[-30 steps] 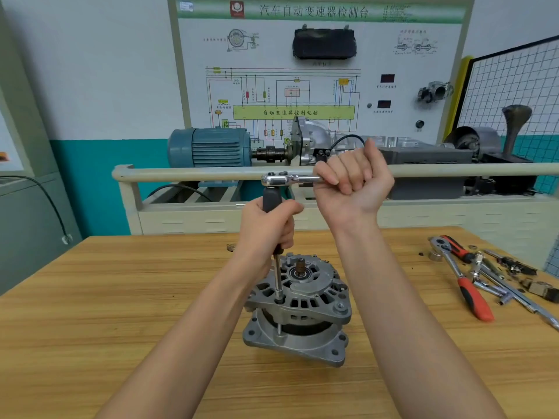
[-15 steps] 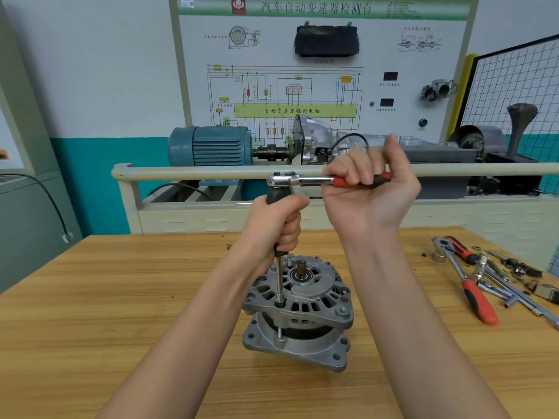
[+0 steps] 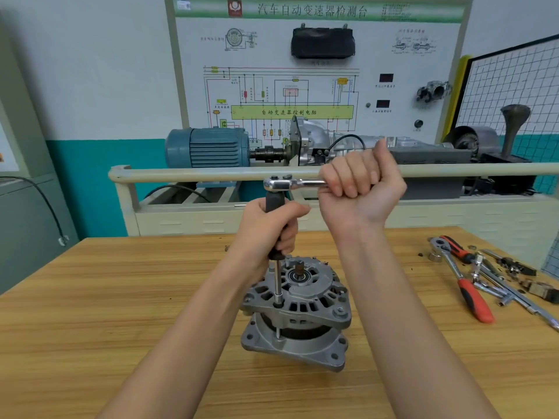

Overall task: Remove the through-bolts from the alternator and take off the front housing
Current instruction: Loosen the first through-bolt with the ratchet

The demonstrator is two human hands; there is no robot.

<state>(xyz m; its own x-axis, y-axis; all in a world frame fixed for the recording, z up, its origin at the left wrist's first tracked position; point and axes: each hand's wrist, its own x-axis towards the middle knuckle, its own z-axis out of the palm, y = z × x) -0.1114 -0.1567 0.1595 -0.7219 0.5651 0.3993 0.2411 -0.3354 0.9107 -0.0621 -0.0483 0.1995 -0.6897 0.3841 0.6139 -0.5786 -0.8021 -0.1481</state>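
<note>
Both hands work one bolt: the left hand (image 3: 270,225) grips the black extension grip (image 3: 274,204) above the alternator (image 3: 298,313) at table centre, while the right hand (image 3: 358,187), fisted on the ratchet (image 3: 292,184), has swung back from 3 toward 4 o'clock, so loosening continues.

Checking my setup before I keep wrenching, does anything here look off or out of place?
Nothing stands out. The alternator sits flat on the table, the extension stands upright on a through-bolt, and both hands grip the tool. Spare tools lie loosely scattered at right.
</note>
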